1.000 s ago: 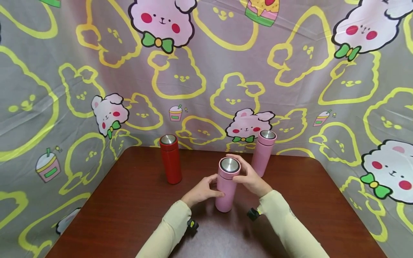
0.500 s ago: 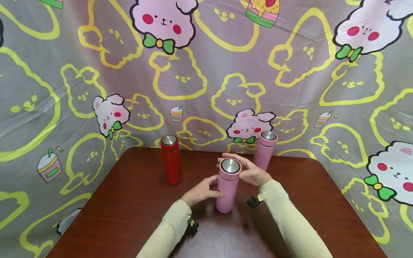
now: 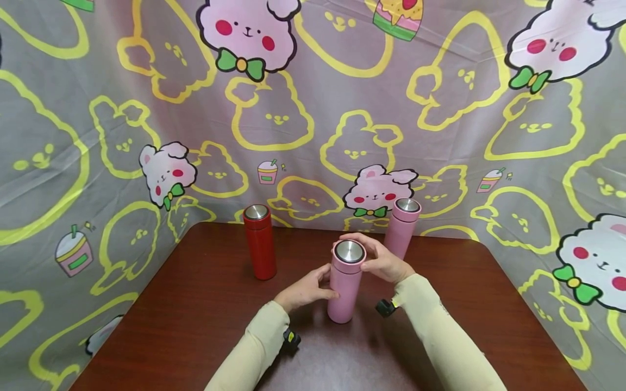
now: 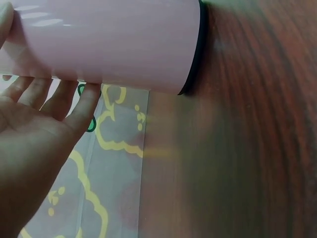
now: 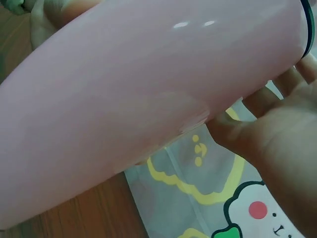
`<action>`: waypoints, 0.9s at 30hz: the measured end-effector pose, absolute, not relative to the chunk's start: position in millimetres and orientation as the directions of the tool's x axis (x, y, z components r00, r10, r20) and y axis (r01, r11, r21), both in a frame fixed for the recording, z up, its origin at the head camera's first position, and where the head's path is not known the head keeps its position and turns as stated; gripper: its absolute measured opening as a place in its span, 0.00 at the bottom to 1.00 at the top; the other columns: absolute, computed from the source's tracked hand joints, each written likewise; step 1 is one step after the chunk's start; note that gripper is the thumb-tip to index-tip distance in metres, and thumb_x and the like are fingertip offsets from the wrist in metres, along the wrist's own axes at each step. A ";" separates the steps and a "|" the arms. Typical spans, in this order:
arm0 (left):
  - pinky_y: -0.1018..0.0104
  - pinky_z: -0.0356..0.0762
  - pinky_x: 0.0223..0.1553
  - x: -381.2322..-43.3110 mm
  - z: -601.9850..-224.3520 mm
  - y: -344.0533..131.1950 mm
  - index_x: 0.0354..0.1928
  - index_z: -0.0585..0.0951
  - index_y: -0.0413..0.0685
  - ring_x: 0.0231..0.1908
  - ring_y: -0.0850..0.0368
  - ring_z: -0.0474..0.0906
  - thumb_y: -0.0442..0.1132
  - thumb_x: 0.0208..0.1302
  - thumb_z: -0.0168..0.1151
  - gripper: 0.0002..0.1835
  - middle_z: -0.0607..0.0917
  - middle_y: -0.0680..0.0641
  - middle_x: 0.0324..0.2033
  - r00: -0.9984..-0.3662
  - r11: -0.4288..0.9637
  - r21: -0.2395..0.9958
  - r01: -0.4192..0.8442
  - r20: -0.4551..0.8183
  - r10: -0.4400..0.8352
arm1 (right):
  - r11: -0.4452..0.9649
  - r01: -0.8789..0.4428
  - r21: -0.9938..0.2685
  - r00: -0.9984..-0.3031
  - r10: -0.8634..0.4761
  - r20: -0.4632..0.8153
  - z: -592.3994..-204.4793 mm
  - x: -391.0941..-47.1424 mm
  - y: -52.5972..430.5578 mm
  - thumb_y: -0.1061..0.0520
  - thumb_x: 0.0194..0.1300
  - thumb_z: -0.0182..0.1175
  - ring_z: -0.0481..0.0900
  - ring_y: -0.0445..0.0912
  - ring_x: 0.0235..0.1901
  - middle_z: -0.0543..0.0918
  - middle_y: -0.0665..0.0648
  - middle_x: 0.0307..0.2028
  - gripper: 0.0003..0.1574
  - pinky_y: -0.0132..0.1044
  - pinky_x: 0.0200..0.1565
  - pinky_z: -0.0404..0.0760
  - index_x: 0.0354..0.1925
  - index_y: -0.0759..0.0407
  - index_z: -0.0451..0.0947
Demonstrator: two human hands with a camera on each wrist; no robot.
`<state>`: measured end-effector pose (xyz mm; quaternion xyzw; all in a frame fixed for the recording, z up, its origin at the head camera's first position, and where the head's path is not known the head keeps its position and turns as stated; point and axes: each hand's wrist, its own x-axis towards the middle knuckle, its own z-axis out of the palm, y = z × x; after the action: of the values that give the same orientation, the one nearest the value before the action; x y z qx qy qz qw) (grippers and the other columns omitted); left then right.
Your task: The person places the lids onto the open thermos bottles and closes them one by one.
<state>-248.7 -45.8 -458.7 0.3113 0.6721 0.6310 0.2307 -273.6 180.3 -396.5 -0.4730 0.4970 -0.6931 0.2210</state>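
Note:
A pink thermos (image 3: 344, 298) with a steel-topped lid (image 3: 349, 251) stands upright on the table, in front of me. My left hand (image 3: 305, 289) grips its body from the left, with the thumb across the near side; the left wrist view shows the fingers (image 4: 84, 101) against the pink wall. Up at the lid, my right hand (image 3: 383, 263) holds from the right, its thumb at the lid's side and its fingers reaching behind. In the right wrist view the thermos body (image 5: 148, 84) fills much of the picture, and some right-hand fingertips are hidden behind it.
A red thermos (image 3: 262, 250) stands upright at the back left of the brown table (image 3: 195, 304). Behind my right hand is a second pink thermos (image 3: 402, 233), its lower part hidden. A cartoon-patterned curtain (image 3: 303, 163) hangs beyond the table's back edge.
My right hand's fingers loosened and lifted from the lid half a second ago, then came back round it. The thumb has shifted toward the lid's right side. My left hand has kept its grip.

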 end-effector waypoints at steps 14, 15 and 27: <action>0.61 0.69 0.57 -243.9 -455.4 -44.4 0.67 0.61 0.45 0.55 0.56 0.72 0.31 0.60 0.64 0.35 0.75 0.44 0.58 -0.724 0.062 0.991 0.122 0.046 0.688 | -0.004 -0.451 -0.892 -0.719 -0.590 0.367 -372.4 -241.7 181.5 0.66 0.53 0.66 0.76 0.47 0.49 0.79 0.56 0.51 0.38 0.41 0.50 0.75 0.61 0.69 0.64; 0.61 0.69 0.57 -245.6 -459.2 -44.1 0.67 0.61 0.45 0.55 0.56 0.72 0.31 0.60 0.64 0.35 0.75 0.44 0.58 -0.725 0.061 0.991 0.122 0.047 0.687 | 0.022 -0.465 -0.885 -0.732 -0.572 0.370 -369.2 -237.7 180.1 0.68 0.52 0.65 0.76 0.47 0.49 0.79 0.57 0.51 0.38 0.40 0.51 0.75 0.61 0.70 0.65; 0.58 0.69 0.57 -246.4 -465.7 -44.4 0.65 0.64 0.48 0.56 0.53 0.72 0.36 0.60 0.65 0.32 0.75 0.45 0.57 -0.716 0.032 0.989 0.141 0.080 0.693 | 0.185 -0.550 -0.814 -0.799 -0.402 0.448 -362.3 -213.9 168.1 0.70 0.47 0.70 0.77 0.43 0.46 0.78 0.64 0.50 0.39 0.37 0.49 0.74 0.57 0.73 0.67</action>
<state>-246.4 -44.4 -465.7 0.3054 0.6835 0.6252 0.2207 -213.9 168.1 -362.3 -0.3104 0.7670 -0.5577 -0.0661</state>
